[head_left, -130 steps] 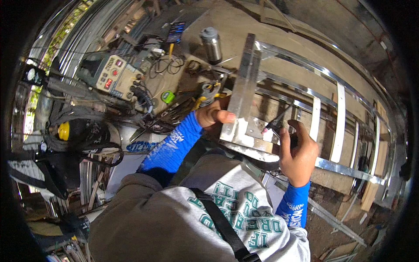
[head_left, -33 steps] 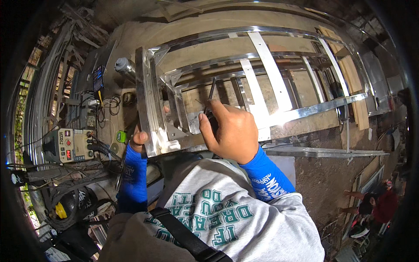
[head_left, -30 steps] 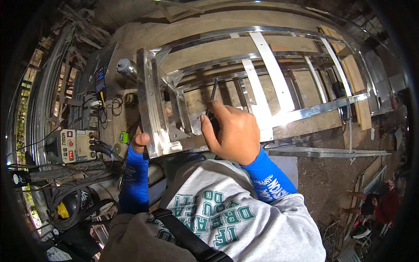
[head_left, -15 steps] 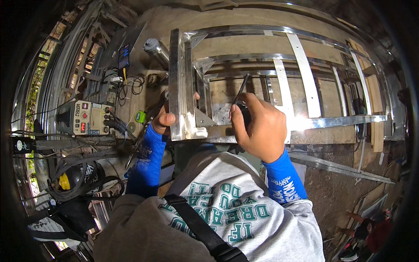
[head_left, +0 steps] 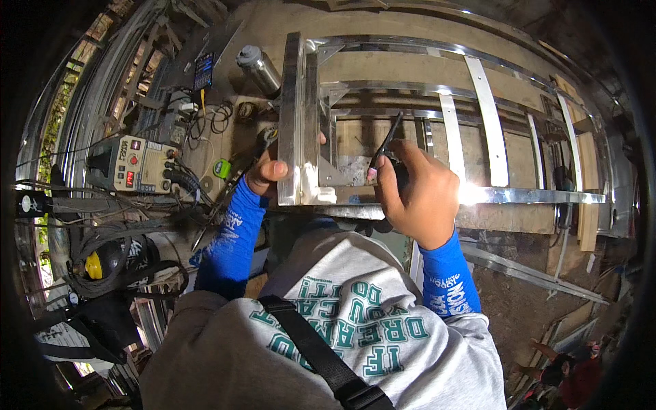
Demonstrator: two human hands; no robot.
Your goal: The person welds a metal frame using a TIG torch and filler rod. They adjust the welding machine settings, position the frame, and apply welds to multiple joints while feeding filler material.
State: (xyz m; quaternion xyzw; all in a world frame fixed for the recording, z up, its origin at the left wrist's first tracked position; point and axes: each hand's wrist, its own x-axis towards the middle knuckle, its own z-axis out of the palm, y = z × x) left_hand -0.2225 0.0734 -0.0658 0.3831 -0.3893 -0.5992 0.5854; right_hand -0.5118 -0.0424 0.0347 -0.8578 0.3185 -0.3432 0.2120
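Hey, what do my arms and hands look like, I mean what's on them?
The left hand and right hand are ungloved. Snug blue sleeves with white lettering start at the wrists and run up to a loose grey sweatshirt.

"What's on the left?"
"Sunlit greenery (head_left: 56, 126) shows through gaps beside long metal lengths (head_left: 85, 113)."
"And the floor (head_left: 509, 307)?"
"Brown at lower right, probably bare earth; the rim is too dark to judge."

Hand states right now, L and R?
Left hand: closed around the metal frame at its end.
Right hand: closed, holding a black torch with a pink tip.
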